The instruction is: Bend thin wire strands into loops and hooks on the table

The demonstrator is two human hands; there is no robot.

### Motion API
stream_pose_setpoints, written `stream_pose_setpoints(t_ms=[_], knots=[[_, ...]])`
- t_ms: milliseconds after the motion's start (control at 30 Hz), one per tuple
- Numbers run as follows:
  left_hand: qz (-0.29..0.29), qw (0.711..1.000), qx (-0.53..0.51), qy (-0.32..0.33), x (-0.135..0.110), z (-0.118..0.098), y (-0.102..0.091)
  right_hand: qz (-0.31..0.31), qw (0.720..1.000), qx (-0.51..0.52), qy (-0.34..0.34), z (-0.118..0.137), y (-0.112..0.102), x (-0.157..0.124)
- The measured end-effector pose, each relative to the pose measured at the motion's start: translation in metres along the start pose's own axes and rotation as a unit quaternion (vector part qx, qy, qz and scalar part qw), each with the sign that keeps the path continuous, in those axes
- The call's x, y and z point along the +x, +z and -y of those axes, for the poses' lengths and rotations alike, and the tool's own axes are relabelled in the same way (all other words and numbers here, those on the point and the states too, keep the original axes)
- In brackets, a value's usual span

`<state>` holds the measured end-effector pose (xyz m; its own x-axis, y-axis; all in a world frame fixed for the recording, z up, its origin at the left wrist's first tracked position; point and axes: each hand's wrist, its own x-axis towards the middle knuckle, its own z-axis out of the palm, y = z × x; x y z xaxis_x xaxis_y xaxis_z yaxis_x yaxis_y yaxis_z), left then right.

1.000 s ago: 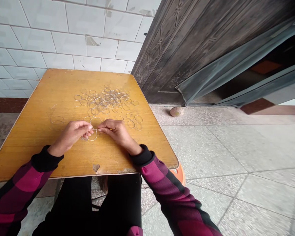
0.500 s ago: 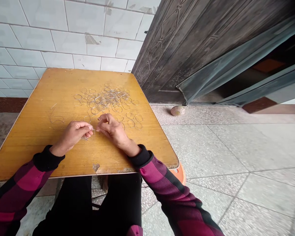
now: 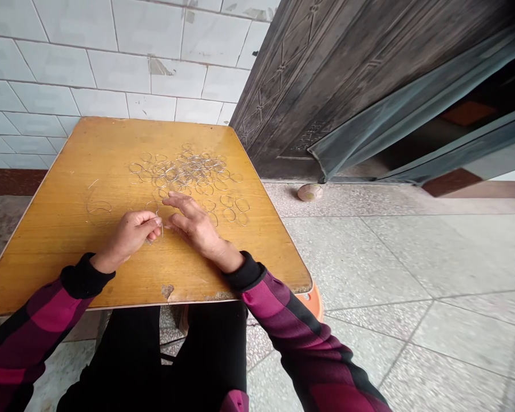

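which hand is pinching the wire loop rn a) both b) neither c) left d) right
C. The left hand pinches the thin wire loop between thumb and fingers, while the right hand lies open with its fingers spread, near the pile of wire rings.

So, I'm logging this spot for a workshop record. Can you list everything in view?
wire rings: dozens, silver, mostly heaped mid-table, a few at its left
table: one, yellow wood, chipped near edge
tile wall: one, white, behind the table
skirting: one strip, red-brown, below the wall
door: one, dark metal, right of the table
panel: one, grey-green, by the door
round object: one, pale, on the floor by the door
floor: one, grey speckled tile, all around
orange rim: one, under the table's right corner
trousers: one pair, black, below the table
sleeves: two, pink and black
left hand: one, pinching a wire ring
right hand: one, open, beside the rings
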<state>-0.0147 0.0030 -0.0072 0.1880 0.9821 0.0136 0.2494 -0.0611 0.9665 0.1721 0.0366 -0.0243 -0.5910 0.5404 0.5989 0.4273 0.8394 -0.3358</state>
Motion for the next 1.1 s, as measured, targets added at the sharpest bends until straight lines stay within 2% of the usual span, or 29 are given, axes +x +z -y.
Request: stream_pose_setpoints(t_ms=[300,467,667,733,833,967,1100], knots=[[0.011,1.000,0.006,-0.002,0.000,0.000,-0.002,-0.017,0.999,-0.031,-0.034,-0.002,0.000,0.000],[0.027,1.000,0.012,-0.001,0.000,0.000,-0.003,-0.006,0.998,-0.048,-0.035,-0.001,-0.003,0.000],[-0.013,1.000,0.003,0.018,0.000,0.001,-0.003,-0.020,0.999,-0.041,-0.021,0.007,-0.008,0.000],[-0.033,0.999,0.005,0.025,0.000,0.004,-0.003,-0.047,0.998,-0.034,0.002,0.012,-0.009,-0.002],[-0.065,0.997,0.001,0.030,0.002,0.009,-0.003,-0.081,0.994,0.008,0.072,0.020,-0.006,-0.003],[-0.085,0.995,0.000,0.056,0.002,0.013,-0.001,-0.029,0.978,0.126,0.167,0.027,0.007,-0.003],[-0.079,0.995,0.003,0.065,0.002,0.014,0.002,-0.002,0.938,0.255,0.236,0.027,0.018,-0.001]])
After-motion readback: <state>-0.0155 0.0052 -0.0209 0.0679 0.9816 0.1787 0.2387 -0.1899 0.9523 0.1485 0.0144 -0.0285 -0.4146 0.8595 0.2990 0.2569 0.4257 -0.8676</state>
